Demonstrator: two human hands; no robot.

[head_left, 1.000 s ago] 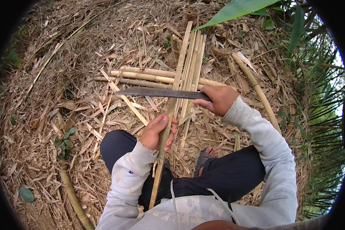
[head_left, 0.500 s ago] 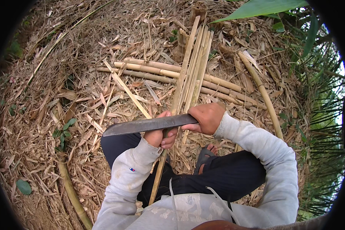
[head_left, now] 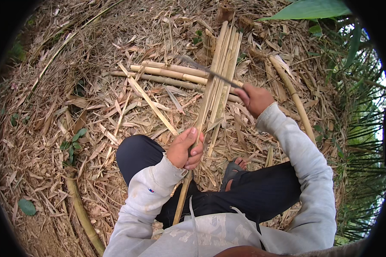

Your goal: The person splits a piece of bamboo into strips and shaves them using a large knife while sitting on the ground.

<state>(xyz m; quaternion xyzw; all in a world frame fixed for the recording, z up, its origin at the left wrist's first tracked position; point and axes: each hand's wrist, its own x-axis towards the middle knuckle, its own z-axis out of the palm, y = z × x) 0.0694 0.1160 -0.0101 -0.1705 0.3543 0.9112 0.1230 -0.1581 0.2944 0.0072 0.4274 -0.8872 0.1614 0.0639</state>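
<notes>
My left hand (head_left: 184,150) is wrapped round a long split bamboo strip (head_left: 182,200). The lower end of that strip reaches back to my lap, and its upper part slants away from me beside other split strips (head_left: 230,53). In my right hand (head_left: 258,100), farther off and to the right, is a machete whose thin dark blade (head_left: 225,79) points left and away. The blade appears nearly edge-on, crossing over the held strip and its neighbours. Whether it touches them I cannot tell. Its handle is mostly hidden by my fingers.
Several bamboo poles (head_left: 171,73) lie crosswise under the strips. A loose split piece (head_left: 148,100) slants at the left. Curved poles lie at the right (head_left: 294,96) and lower left (head_left: 82,214). Short stumps (head_left: 209,43) stand beyond. Dry leaves and shavings cover the ground.
My right hand has swung the machete away from my left hand, forward and to the right, turning the blade over the strips. My left hand keeps its grip, nearly in place.
</notes>
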